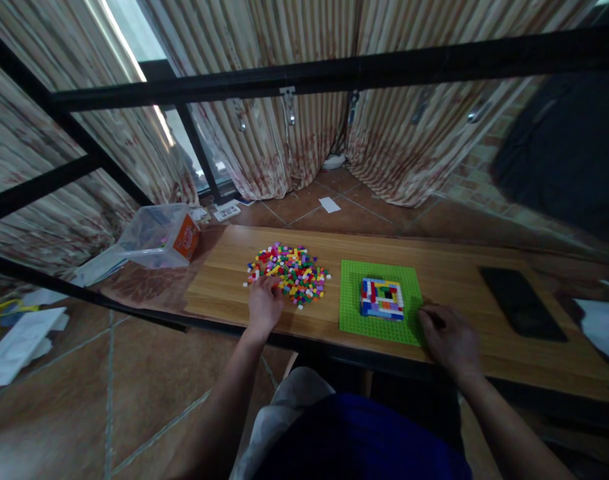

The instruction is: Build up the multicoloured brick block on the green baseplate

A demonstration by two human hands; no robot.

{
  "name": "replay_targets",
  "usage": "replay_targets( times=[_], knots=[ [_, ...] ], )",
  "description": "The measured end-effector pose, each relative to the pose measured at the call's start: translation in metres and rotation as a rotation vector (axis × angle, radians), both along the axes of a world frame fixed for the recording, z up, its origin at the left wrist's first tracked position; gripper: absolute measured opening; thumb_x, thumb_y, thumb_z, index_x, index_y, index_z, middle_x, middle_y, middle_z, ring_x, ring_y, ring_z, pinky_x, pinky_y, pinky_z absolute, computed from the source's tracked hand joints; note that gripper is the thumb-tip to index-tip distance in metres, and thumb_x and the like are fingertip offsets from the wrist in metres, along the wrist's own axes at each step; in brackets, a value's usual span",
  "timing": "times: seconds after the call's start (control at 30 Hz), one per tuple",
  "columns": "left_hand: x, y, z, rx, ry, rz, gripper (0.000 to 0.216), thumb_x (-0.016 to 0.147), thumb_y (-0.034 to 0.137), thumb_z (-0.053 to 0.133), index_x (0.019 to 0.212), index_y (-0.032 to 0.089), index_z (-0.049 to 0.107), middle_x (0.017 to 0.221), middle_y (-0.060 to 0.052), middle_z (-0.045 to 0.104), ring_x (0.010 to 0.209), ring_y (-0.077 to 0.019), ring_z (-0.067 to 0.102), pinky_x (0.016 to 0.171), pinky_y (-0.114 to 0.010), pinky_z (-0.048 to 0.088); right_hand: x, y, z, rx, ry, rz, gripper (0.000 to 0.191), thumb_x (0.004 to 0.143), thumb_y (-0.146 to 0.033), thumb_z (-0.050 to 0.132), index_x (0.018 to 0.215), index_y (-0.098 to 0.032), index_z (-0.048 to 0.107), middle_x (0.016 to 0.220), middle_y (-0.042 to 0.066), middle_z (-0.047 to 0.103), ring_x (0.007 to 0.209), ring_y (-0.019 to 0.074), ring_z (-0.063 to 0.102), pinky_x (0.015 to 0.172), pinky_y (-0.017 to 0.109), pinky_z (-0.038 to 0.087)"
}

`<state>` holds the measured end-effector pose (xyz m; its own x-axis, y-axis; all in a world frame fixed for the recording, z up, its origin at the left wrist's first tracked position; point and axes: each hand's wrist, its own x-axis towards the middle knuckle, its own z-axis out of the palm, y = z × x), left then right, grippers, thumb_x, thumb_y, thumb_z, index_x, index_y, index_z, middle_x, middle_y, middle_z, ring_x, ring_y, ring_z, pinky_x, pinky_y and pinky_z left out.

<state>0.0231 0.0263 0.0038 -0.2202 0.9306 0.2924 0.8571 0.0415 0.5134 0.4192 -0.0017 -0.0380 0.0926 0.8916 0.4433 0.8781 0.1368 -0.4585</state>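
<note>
My left hand [265,303] reaches into the near left edge of a loose pile of small colourful building bricks [297,273]. Its fingers are curled among the bricks; whatever they pinch is too small to make out. A green studded baseplate [352,320] lies to the right of the pile. On it stands a low square frame of multicoloured bricks [382,308], with an opening in the middle. My right hand [449,333] rests at the baseplate's right edge, thumb and fingers drawn together. I cannot tell whether something small is between them.
The wooden tabletop [449,267] carries a flat black slab [522,303] at the right. White paper [602,327] lies at the far right. A clear plastic box [157,237] with an orange label stands left of the board. A black metal bar [304,83] crosses before the curtains [264,147].
</note>
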Motion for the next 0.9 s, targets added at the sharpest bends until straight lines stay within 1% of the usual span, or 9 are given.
replay_targets(
  times=[0.13, 0.33, 0.5, 0.6, 0.73, 0.8, 0.9],
  knots=[
    [0.000, -0.004, 0.001, -0.018, 0.046, -0.034, 0.026, 0.077, 0.010, 0.055, 0.095, 0.020, 0.071, 0.104, -0.008, 0.067, 0.103, -0.0239, 0.060, 0.097, -0.038, 0.047, -0.001, 0.000, 0.001, 0.013, 0.010, -0.013, 0.032, 0.087, -0.046, 0.047, 0.083, -0.022, 0.067, 0.085, 0.009, 0.068, 0.079, 0.0255, 0.063, 0.072, 0.039, 0.050],
    [-0.004, 0.002, -0.001, -0.014, 0.082, -0.036, 0.024, 0.078, 0.011, 0.054, 0.092, 0.020, 0.072, 0.102, -0.010, 0.068, 0.102, -0.0248, 0.061, 0.096, -0.039, 0.048, -0.002, 0.000, 0.001, 0.024, 0.023, 0.001, 0.033, 0.088, -0.046, 0.046, 0.083, -0.021, 0.067, 0.084, 0.010, 0.068, 0.079, 0.0259, 0.063, 0.072, 0.040, 0.050],
    [-0.006, 0.007, 0.003, -0.027, 0.062, -0.024, 0.022, 0.079, 0.014, 0.053, 0.089, 0.021, 0.072, 0.098, -0.008, 0.069, 0.098, -0.0237, 0.063, 0.092, -0.038, 0.050, -0.004, -0.001, 0.004, 0.007, 0.034, -0.012, 0.032, 0.089, -0.044, 0.045, 0.083, -0.021, 0.067, 0.083, 0.009, 0.068, 0.079, 0.0256, 0.062, 0.072, 0.040, 0.050],
    [-0.003, 0.007, 0.007, -0.014, -0.020, -0.002, 0.021, 0.081, 0.019, 0.054, 0.090, 0.021, 0.072, 0.096, -0.008, 0.071, 0.094, -0.0232, 0.065, 0.088, -0.037, 0.052, -0.006, 0.000, 0.006, -0.008, 0.060, -0.009, 0.029, 0.088, -0.041, 0.047, 0.082, -0.021, 0.067, 0.084, 0.009, 0.068, 0.078, 0.0241, 0.062, 0.073, 0.039, 0.050],
    [0.015, 0.004, 0.011, -0.018, -0.244, -0.058, 0.020, 0.083, 0.023, 0.054, 0.093, 0.021, 0.071, 0.095, -0.006, 0.073, 0.087, -0.0205, 0.068, 0.083, -0.034, 0.054, -0.008, 0.000, 0.008, -0.017, 0.069, -0.006, 0.027, 0.088, -0.037, 0.046, 0.080, -0.021, 0.066, 0.084, 0.008, 0.067, 0.080, 0.0239, 0.061, 0.074, 0.038, 0.049],
    [0.032, 0.001, 0.014, -0.027, -0.317, -0.133, 0.019, 0.083, 0.024, 0.055, 0.094, 0.021, 0.070, 0.095, -0.005, 0.073, 0.088, -0.0195, 0.068, 0.083, -0.033, 0.054, -0.008, 0.001, 0.008, -0.016, 0.086, -0.017, 0.026, 0.088, -0.036, 0.047, 0.080, -0.021, 0.066, 0.083, 0.008, 0.067, 0.080, 0.0238, 0.061, 0.074, 0.038, 0.049],
    [0.066, 0.000, 0.021, -0.027, -0.356, -0.291, 0.018, 0.085, 0.022, 0.055, 0.095, 0.022, 0.069, 0.096, -0.004, 0.073, 0.087, -0.0171, 0.067, 0.084, -0.031, 0.053, -0.008, 0.001, 0.008, -0.015, 0.106, -0.012, 0.025, 0.088, -0.036, 0.048, 0.080, -0.021, 0.066, 0.083, 0.008, 0.067, 0.080, 0.0234, 0.061, 0.075, 0.037, 0.048]
  ],
)
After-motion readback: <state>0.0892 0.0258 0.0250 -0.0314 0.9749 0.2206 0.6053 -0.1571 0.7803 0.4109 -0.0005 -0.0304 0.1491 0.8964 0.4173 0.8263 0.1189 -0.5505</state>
